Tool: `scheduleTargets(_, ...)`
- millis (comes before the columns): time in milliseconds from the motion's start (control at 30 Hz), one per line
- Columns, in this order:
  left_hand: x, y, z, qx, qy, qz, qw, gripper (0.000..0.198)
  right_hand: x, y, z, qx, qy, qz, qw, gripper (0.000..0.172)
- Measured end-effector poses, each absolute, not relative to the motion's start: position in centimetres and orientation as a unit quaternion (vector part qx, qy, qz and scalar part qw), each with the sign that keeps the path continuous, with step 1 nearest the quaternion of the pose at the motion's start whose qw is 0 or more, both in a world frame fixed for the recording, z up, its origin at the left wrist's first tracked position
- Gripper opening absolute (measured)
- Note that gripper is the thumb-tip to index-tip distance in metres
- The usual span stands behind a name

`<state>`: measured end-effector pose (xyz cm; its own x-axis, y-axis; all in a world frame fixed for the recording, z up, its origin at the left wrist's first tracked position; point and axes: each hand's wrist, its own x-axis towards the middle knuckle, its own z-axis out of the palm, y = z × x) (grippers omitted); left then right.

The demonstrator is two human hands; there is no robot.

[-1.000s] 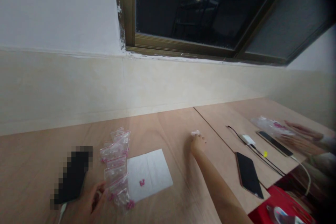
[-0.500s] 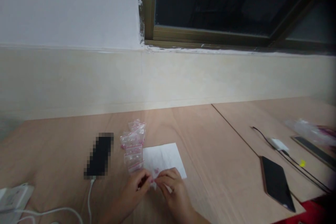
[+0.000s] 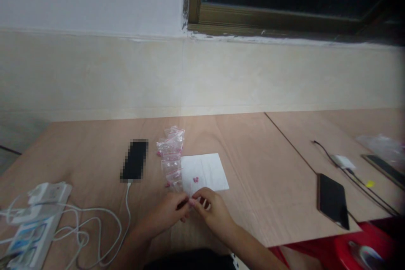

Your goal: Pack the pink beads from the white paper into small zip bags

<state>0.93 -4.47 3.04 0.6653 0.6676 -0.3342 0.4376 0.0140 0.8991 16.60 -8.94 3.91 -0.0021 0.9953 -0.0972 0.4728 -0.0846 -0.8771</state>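
My left hand [image 3: 177, 206] and my right hand [image 3: 212, 209] meet at the near edge of a sheet of white paper [image 3: 205, 166]. Both are closed, fingertips pinched together on what looks like a small clear zip bag, mostly hidden by the fingers; a faint pinkish edge shows above them. On the paper, just beyond the fingertips, lie a few small pink pieces [image 3: 195, 179], too small to name. Left of the paper runs an overlapping row of clear zip bags [image 3: 172, 164] with pink seal lines, some with pink bits at their edges.
A blurred-out phone [image 3: 135, 161] with a white charging cable lies to the left. A white power strip [image 3: 34, 232] with tangled cords is at the near left. On the right are a dark phone [image 3: 332, 200], a white adapter [image 3: 344, 162] with black cable, and a red stool [image 3: 354, 253].
The view has tilted down, showing more of the power strip and the red stool. My hands remain pinched together, and the pink pieces on the paper show more clearly.
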Motion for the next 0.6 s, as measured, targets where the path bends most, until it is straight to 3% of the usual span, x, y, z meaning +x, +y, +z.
scheduleTargets(233,1.6,-4.9,4.1,0.741,0.36,-0.009,0.567,0.036,17.2,-9.0,4.5,-0.603,-0.6,0.458,0.258,0.02)
scheduleTargets(400,1.4,-4.4,4.0,0.806,0.309,0.029,0.504,0.036,17.9,-8.5,5.4,-0.593,-0.58,0.508,0.235,0.021)
scheduleTargets(600,0.6,-3.6,3.3,0.77,0.374,0.043,0.516,0.037,17.9,-8.1,5.1,-0.621,-0.554,0.506,0.227,0.021)
